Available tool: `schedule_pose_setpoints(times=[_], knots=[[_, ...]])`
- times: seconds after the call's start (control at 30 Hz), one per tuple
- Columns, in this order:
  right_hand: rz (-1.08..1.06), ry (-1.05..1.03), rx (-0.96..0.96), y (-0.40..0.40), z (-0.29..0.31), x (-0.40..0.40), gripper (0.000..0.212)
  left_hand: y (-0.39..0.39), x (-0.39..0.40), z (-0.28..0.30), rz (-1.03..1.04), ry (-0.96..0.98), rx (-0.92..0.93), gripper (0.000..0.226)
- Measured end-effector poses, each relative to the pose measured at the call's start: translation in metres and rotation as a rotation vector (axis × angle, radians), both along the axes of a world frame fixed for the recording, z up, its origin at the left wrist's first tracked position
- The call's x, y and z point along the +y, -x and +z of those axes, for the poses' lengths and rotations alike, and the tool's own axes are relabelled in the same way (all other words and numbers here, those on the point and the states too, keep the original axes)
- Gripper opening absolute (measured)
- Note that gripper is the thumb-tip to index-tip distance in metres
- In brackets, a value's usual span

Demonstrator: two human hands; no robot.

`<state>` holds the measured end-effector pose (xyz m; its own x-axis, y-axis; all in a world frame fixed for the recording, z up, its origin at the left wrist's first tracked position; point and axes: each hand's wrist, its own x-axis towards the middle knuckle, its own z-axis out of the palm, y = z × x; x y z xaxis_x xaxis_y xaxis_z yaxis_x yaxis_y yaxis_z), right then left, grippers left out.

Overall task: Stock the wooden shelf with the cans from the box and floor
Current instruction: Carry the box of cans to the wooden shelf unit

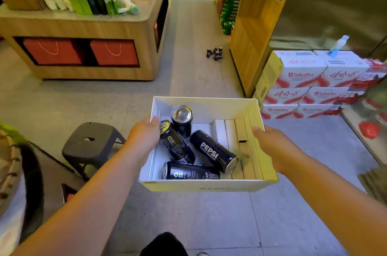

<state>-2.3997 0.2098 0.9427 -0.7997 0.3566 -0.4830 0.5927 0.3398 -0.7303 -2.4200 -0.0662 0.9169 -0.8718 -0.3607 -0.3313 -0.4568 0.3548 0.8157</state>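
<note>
Several dark cans (215,53) are clustered on the floor (194,79) beside the foot of the wooden shelf (254,31); how many cannot quite be counted at that distance. Red-and-white cartons (310,83) are stacked against the shelf's right side, with a bottle (338,45) lying on top. A display counter (83,31) laden with goods is seen to the left, and a dark stool (92,144) stands near the left forearm.

A white box (207,185) is held above the floor, well short of the shelf. Four black cans are contained in it: one upright can (181,120) near the far left corner, one leaning can (176,144) along the left wall, one labelled can (215,152) lying diagonally in the middle, and one flat can (188,172) against the near wall. Folded cardboard inserts (240,130) are packed along the right wall.

The left hand (144,136) is clamped over the box's left wall, thumb on the rim. The right hand (270,142) is closed on the right wall likewise. Both arms are extended forward.
</note>
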Motion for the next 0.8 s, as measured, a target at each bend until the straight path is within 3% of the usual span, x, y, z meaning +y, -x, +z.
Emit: schedule_pose_setpoints(times=[0.13,0.53,0.8], knots=[[-0.015,0.015,0.002,0.101,-0.005,-0.008,0.048,0.100,-0.008,-0.006,0.029,-0.024,-0.006,0.046],[-0.049,0.019,-0.003,0.407,0.002,-0.053,0.048,0.423,-0.054,-0.001,-0.039,-0.074,0.028,0.041],[-0.051,0.020,-0.019,0.617,-0.009,-0.043,0.052,0.628,-0.046,-0.005,-0.048,-0.077,0.031,0.034]])
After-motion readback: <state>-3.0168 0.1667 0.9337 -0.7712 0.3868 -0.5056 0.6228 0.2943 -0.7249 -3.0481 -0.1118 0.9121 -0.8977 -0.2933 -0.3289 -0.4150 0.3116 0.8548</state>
